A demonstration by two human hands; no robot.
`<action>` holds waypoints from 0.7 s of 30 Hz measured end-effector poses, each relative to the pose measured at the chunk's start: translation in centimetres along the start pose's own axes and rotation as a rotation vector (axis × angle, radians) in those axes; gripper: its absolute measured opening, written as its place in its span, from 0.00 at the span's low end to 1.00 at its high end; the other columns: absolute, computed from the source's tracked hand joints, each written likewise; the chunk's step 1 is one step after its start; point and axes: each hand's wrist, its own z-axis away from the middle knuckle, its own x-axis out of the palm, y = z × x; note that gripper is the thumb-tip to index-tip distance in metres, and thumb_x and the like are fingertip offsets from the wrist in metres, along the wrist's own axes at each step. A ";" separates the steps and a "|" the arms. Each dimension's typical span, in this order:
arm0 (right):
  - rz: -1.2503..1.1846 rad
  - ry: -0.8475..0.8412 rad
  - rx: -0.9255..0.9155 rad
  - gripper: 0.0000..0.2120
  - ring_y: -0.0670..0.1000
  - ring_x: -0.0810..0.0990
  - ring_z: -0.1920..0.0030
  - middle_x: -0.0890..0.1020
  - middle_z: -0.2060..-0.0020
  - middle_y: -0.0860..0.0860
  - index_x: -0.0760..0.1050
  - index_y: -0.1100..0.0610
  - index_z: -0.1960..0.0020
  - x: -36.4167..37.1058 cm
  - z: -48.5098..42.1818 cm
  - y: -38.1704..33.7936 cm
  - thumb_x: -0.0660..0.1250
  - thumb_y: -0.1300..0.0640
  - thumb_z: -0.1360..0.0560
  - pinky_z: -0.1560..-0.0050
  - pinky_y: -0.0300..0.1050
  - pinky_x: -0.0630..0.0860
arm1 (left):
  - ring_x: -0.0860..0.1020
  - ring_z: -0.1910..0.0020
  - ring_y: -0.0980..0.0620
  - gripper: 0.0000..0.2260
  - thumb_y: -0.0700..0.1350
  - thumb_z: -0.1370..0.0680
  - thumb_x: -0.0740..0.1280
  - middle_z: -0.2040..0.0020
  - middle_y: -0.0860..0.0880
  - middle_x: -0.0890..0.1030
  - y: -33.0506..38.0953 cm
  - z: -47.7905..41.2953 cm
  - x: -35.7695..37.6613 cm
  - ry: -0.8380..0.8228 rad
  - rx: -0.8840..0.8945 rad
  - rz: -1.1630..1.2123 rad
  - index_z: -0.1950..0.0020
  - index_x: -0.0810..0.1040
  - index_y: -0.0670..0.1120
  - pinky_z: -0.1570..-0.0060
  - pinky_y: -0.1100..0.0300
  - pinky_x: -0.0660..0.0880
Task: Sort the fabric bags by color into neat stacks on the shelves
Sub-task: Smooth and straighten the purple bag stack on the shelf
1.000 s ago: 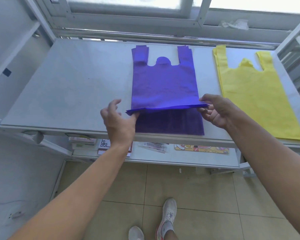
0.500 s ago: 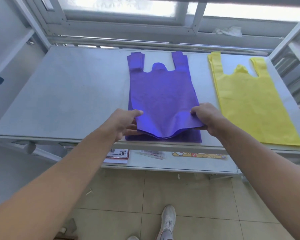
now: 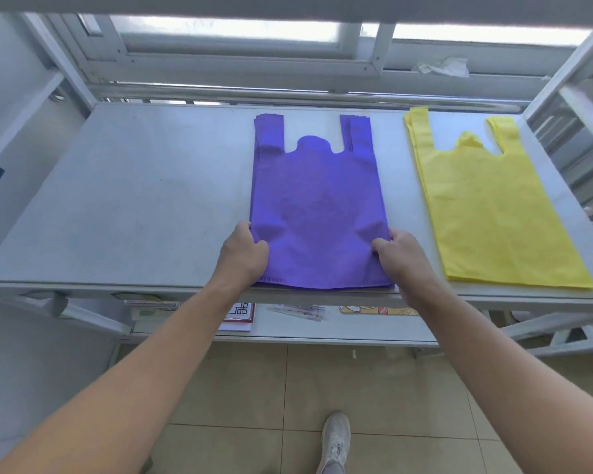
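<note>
Stack of purple non-woven fabric vest-style bags lies flat on the grey metal shelf, about centre, handles pointing twd the window, bottom seam at the front edge. Several handle layers show at the top L and R, slightly fanned, so more than one bag in the pile.

Left hand is at the stack's lower L corner, thumb on top of the fabric, fingers curled at the edge – gripping the purple bags. Right hand mirrors it at the lower R corner, thumb on top, fingers wrapped at the side edge, also closed on the purple bags. Fabric puckers a bit by each thumb. Both forearms bare.

Yellow non-woven fabric bags lie flat to the R on the same shelf, apart from the purple pile w/ a strip of bare shelf between, same orientation, angled slightly outward.

Lower shelf under the front edge holds flat printed items: a white card w/ red border and black knot-like pattern, clear packets, an orange-yellow printed sheet. No writing legible on any of them; no brand or label visible on the bags.

Crumpled white plastic sits on the window ledge. One grey-white sneaker on the beige tiled floor.
</note>
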 end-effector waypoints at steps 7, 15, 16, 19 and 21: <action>0.031 -0.032 0.023 0.15 0.59 0.86 0.55 0.86 0.50 0.58 0.79 0.57 0.49 -0.5 -1.0 -0.9 0.60 0.56 0.31 0.58 0.51 0.80 | 0.75 0.54 0.45 0.14 0.44 0.20 0.62 0.47 0.45 0.77 0.9 -0.7 0.1 -0.015 -0.014 -0.090 0.36 0.71 0.42 0.58 0.55 0.68; 0.124 -0.082 0.005 0.10 0.59 0.86 0.50 0.86 0.50 0.57 0.79 0.57 0.49 -0.9 -1.3 -1.6 0.61 0.58 0.25 0.52 0.51 0.81 | 0.77 0.50 0.44 0.18 0.47 0.21 0.63 0.44 0.45 0.79 0.2 -0.9 0.3 -0.007 -0.028 -0.058 0.33 0.71 0.43 0.55 0.55 0.70; 0.164 -0.080 -0.005 0.10 0.58 0.85 0.50 0.85 0.50 0.57 0.78 0.59 0.47 -1.2 -1.6 -2.0 0.62 0.57 0.24 0.52 0.50 0.80 | 0.78 0.49 0.44 0.18 0.49 0.21 0.65 0.44 0.45 0.80 0.2 -1.3 0.1 -0.006 -0.039 -0.046 0.34 0.72 0.43 0.53 0.54 0.72; 0.248 -0.017 -0.021 0.17 0.54 0.83 0.51 0.82 0.51 0.53 0.71 0.55 0.38 -2.2 -3.0 -2.4 0.66 0.52 0.25 0.48 0.52 0.81 | 0.79 0.47 0.46 0.20 0.55 0.25 0.70 0.48 0.49 0.80 0.4 -2.9 -0.7 0.025 -0.053 0.032 0.41 0.74 0.44 0.47 0.53 0.77; 0.169 -0.009 -0.004 0.26 0.55 0.82 0.53 0.81 0.50 0.54 0.65 0.51 0.32 -2.7 -4.5 -2.4 0.68 0.50 0.28 0.42 0.57 0.82 | 0.78 0.46 0.46 0.19 0.53 0.25 0.72 0.48 0.50 0.77 1.3 -4.7 -1.1 0.044 -0.042 0.081 0.40 0.71 0.46 0.46 0.54 0.77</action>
